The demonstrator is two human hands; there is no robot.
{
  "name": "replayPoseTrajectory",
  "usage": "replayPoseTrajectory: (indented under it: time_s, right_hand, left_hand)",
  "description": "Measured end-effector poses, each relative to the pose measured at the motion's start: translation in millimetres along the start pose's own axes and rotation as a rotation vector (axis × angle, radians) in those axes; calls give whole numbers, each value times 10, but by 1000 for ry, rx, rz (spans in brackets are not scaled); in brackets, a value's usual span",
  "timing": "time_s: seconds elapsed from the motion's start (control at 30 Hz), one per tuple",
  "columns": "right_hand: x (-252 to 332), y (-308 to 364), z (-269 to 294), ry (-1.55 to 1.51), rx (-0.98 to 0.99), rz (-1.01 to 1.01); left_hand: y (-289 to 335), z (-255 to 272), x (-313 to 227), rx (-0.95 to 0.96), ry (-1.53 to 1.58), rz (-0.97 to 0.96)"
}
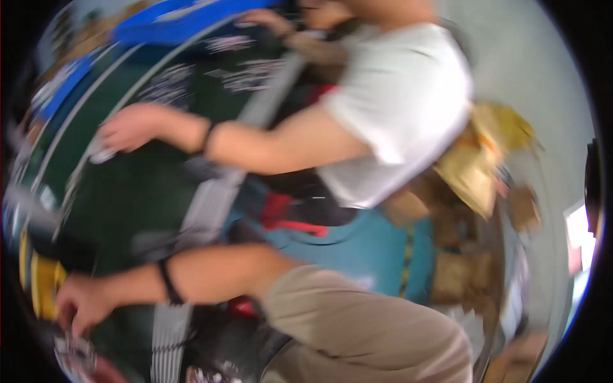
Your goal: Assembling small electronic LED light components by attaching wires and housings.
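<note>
My right arm, in a beige sleeve with a black wrist band, reaches left across the grey metal rail of a dark green work surface (128, 204). My right hand (84, 303) is at the lower left, its fingers curled down and pinched together. Just below the fingertips is a blurred, whitish, shiny item (73, 354); whether the fingers grip it is unclear. A smeared skin-coloured patch beside it, at the lower edge, may be my left hand (110, 371); its fingers cannot be made out. A yellow bin (45, 287) stands beside my right hand.
A co-worker in a white shirt (408, 96) sits alongside, one hand (137, 126) over a small white item (101, 155). Blurred small parts (252, 75) lie on the green surface. Blue trays (166, 25) line its far side. Cardboard boxes (460, 274) and a yellow bag (469, 166) are at right.
</note>
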State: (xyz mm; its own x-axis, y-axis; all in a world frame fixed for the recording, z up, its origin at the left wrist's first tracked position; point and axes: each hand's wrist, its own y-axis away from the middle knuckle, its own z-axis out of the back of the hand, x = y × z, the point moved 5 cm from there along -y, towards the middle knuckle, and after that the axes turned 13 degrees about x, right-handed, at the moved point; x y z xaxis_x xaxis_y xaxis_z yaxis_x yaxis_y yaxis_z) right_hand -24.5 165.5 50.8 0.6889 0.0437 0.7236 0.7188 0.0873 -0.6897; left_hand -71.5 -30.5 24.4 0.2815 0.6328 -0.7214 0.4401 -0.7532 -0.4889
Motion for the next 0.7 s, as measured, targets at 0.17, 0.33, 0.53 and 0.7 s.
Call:
replayPoseTrajectory:
  time_s: [0.17, 0.33, 0.53, 0.7]
  right_hand:
    - [169, 429, 166, -32, 114, -323]
    - [258, 322, -38, -36, 120, -300]
    - [336, 282, -153, 161, 81, -247]
    - [411, 278, -159, 407, 92, -128]
  left_hand:
    - [-102, -406, 531, -206, 87, 57]
    - [-193, -609, 341, -185, -73, 52]
    - [-181, -594, 353, -126, -11, 56]
    - [-182, -584, 387, -110, 1, 64]
